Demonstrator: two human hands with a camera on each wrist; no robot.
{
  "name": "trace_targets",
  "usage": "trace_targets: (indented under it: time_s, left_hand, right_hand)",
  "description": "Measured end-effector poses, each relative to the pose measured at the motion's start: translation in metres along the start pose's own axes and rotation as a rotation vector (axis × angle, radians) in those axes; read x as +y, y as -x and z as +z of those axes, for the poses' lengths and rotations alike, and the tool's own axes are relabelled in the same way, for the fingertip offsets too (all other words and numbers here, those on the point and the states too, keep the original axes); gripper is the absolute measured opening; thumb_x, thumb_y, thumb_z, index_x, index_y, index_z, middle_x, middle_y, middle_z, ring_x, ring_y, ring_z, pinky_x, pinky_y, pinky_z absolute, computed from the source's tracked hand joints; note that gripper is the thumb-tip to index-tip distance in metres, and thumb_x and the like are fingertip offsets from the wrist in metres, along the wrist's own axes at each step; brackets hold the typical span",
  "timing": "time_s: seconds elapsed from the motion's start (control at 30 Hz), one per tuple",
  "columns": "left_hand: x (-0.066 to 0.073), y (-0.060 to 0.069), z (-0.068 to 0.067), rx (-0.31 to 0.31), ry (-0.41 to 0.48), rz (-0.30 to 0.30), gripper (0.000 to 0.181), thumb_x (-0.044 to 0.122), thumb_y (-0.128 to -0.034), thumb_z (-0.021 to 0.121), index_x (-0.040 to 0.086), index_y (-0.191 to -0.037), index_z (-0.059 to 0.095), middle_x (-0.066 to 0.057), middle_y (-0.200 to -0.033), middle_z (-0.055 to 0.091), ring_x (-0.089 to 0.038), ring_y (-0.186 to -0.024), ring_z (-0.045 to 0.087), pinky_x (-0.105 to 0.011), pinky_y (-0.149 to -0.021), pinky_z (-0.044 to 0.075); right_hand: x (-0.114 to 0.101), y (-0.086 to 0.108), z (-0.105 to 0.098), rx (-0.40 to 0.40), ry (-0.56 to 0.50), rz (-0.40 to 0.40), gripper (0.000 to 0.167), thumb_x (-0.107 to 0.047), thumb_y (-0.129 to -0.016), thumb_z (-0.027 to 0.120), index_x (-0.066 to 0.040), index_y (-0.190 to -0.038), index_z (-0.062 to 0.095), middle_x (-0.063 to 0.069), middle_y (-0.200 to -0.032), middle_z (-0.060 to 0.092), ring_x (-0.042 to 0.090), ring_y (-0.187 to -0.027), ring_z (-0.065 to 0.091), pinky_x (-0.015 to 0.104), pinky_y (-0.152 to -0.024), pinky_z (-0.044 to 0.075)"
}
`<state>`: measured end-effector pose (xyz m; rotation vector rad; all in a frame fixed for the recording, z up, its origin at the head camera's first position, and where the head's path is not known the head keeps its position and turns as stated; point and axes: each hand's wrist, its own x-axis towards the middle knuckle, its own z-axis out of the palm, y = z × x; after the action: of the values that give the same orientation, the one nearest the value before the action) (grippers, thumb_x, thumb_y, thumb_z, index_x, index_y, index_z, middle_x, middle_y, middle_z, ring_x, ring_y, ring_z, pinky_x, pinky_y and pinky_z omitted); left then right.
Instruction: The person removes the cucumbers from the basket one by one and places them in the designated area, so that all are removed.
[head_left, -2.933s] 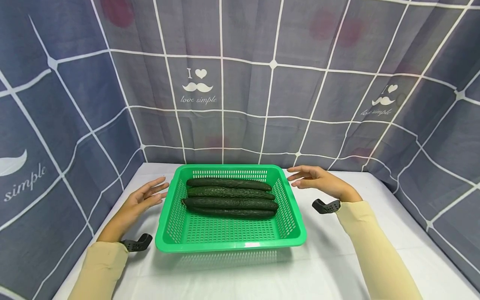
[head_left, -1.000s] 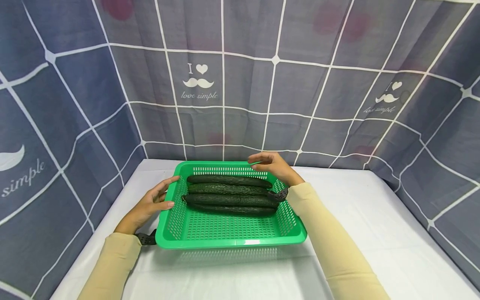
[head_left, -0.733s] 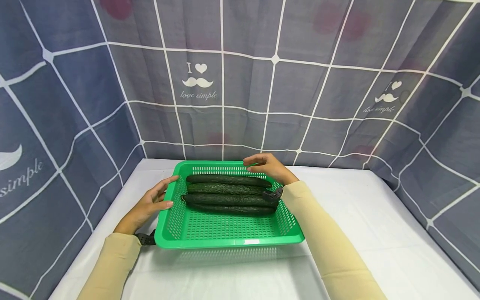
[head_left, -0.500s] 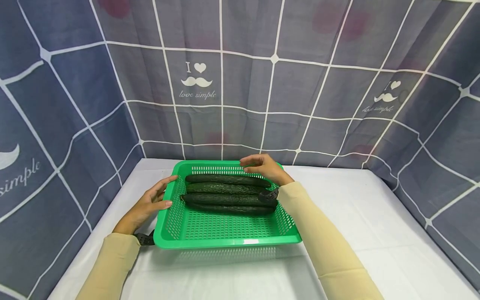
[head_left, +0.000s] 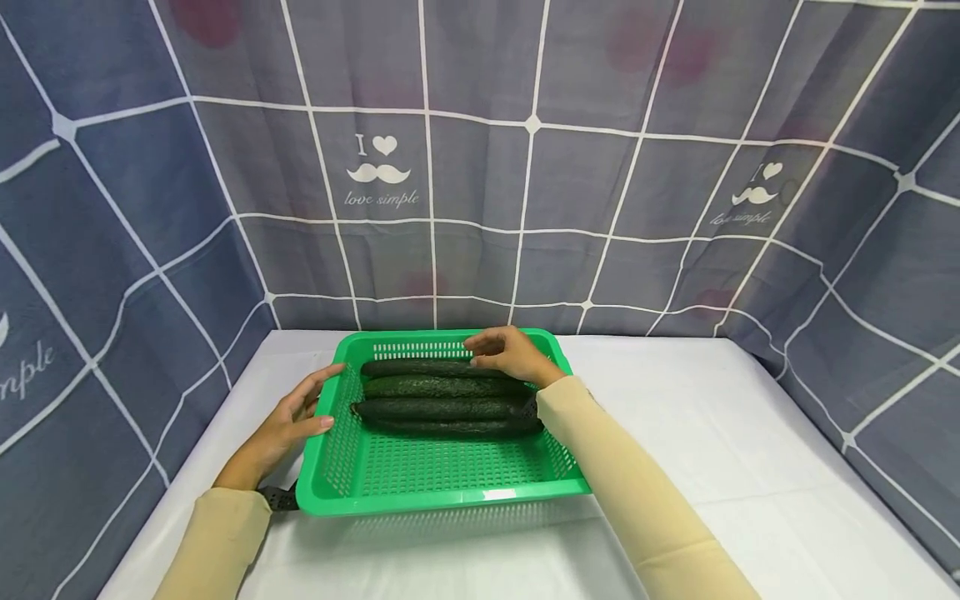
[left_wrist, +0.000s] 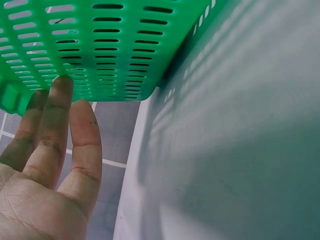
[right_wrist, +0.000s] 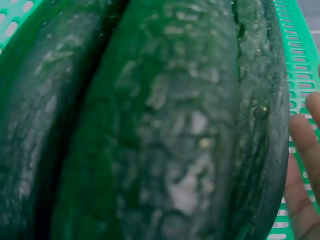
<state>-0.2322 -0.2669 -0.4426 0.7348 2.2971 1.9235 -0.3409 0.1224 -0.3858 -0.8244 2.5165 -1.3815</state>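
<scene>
A green plastic basket (head_left: 442, 501) with slotted walls holds several long dark green cucumbers (head_left: 435, 408), lying side by side. My left hand (head_left: 281, 425) is at the basket's left rim, thumb and forefinger near its edge. In the left wrist view, its straight fingers (left_wrist: 57, 110) lie against or close to the slotted outer wall. Over the right half of the rearmost cucumber (head_left: 412, 367) is my right hand (head_left: 513, 354), fingers reaching down on its far side. The right wrist view shows these fingers (right_wrist: 305, 145) loosely extended beside a cucumber; the thumb is out of that view.
The basket stands on a white-covered table (head_left: 720, 433). A grey-blue curtain (head_left: 480, 183) with white grid lines rises behind and on both sides. Black wrist devices show, one (head_left: 280, 498) beside the basket's left wall.
Both hands came in from beside the basket, the left to its rim and the right over the cucumbers. In the last half second the right hand has lowered toward the rear cucumber.
</scene>
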Motion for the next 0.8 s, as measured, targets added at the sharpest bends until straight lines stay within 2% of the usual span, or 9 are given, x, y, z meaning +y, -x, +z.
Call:
trace_targets:
  time_s: [0.03,0.13,0.27,0.37,0.5,0.57,0.7,0.73,0.8]
  left_hand:
    - [-0.001,0.002,0.0,-0.001,0.003,-0.002,0.074,0.013,-0.1014,0.063,0.025,-0.17,0.036,-0.031,-0.168,0.024,0.001,-0.134,0.049,-0.026,-0.096,0.051]
    - [-0.002,0.006,-0.001,-0.001,-0.002,-0.022,0.076,0.014,-0.1015,0.063,0.025,-0.171,0.034,-0.031,-0.175,0.01,-0.024,-0.156,0.034,-0.021,-0.098,0.047]
    - [-0.004,0.01,-0.001,-0.001,-0.001,-0.026,0.076,0.013,-0.1012,0.063,0.026,-0.17,0.034,-0.032,-0.175,0.008,-0.035,-0.159,0.026,-0.02,-0.099,0.046]
    - [-0.005,0.011,-0.001,0.0,0.004,-0.026,0.075,0.012,-0.1012,0.062,0.029,-0.17,0.035,-0.033,-0.174,0.011,-0.028,-0.154,0.032,-0.023,-0.099,0.048]
    - [-0.004,0.01,-0.001,-0.003,0.009,-0.028,0.076,0.012,-0.1009,0.063,0.031,-0.169,0.035,-0.034,-0.174,0.006,-0.055,-0.156,0.017,-0.021,-0.098,0.048]
    - [-0.004,0.009,-0.001,-0.004,0.016,-0.025,0.076,0.012,-0.101,0.062,0.032,-0.169,0.036,-0.034,-0.174,0.008,-0.048,-0.156,0.024,-0.022,-0.098,0.048]
    - [-0.004,0.005,-0.001,-0.011,0.028,-0.011,0.074,0.011,-0.1017,0.061,0.031,-0.169,0.037,-0.033,-0.172,0.013,-0.013,-0.147,0.038,-0.024,-0.099,0.049]
    - [-0.004,0.004,-0.001,-0.012,0.027,-0.009,0.074,0.011,-0.1019,0.061,0.03,-0.169,0.036,-0.033,-0.173,0.012,-0.013,-0.148,0.036,-0.023,-0.099,0.049]
    - [-0.003,0.002,-0.001,-0.011,0.028,-0.007,0.074,0.011,-0.1017,0.061,0.03,-0.169,0.036,-0.033,-0.173,0.011,-0.026,-0.153,0.033,-0.022,-0.099,0.048]
  right_hand:
    - [0.001,-0.001,0.002,0.002,0.014,0.009,0.034,-0.001,-0.099,0.076,0.005,-0.132,0.073,0.021,-0.131,0.074,0.035,-0.119,0.072,0.042,-0.1,0.058]
    - [0.001,-0.001,0.008,-0.003,0.047,0.039,0.035,-0.002,-0.097,0.079,0.004,-0.132,0.074,0.019,-0.131,0.074,0.034,-0.12,0.072,0.041,-0.1,0.058]
    - [0.0,0.0,0.013,-0.009,0.091,0.048,0.039,-0.002,-0.095,0.082,0.003,-0.132,0.074,0.018,-0.132,0.074,0.033,-0.123,0.071,0.041,-0.102,0.058]
    - [-0.002,0.002,0.015,-0.012,0.154,0.045,0.041,-0.004,-0.094,0.084,0.0,-0.134,0.075,0.015,-0.133,0.075,0.032,-0.124,0.07,0.04,-0.103,0.057]
    - [-0.007,0.004,0.017,-0.02,0.245,0.046,0.044,-0.009,-0.094,0.085,-0.004,-0.136,0.075,0.012,-0.133,0.075,0.029,-0.123,0.07,0.04,-0.103,0.057]
    - [-0.009,0.004,0.017,-0.025,0.276,0.048,0.044,-0.01,-0.094,0.085,-0.005,-0.137,0.075,0.012,-0.133,0.075,0.029,-0.124,0.07,0.041,-0.103,0.057]
    - [-0.01,0.002,0.016,-0.041,0.332,0.035,0.041,-0.011,-0.095,0.084,-0.004,-0.135,0.076,0.012,-0.131,0.076,0.029,-0.122,0.07,0.041,-0.102,0.057]
    - [-0.01,0.001,0.015,-0.045,0.347,0.026,0.04,-0.011,-0.095,0.084,-0.003,-0.134,0.076,0.012,-0.13,0.076,0.029,-0.121,0.071,0.041,-0.101,0.057]
    - [-0.009,-0.001,0.013,-0.052,0.376,0.008,0.037,-0.012,-0.096,0.083,-0.003,-0.131,0.077,0.011,-0.127,0.077,0.028,-0.118,0.071,0.04,-0.1,0.057]
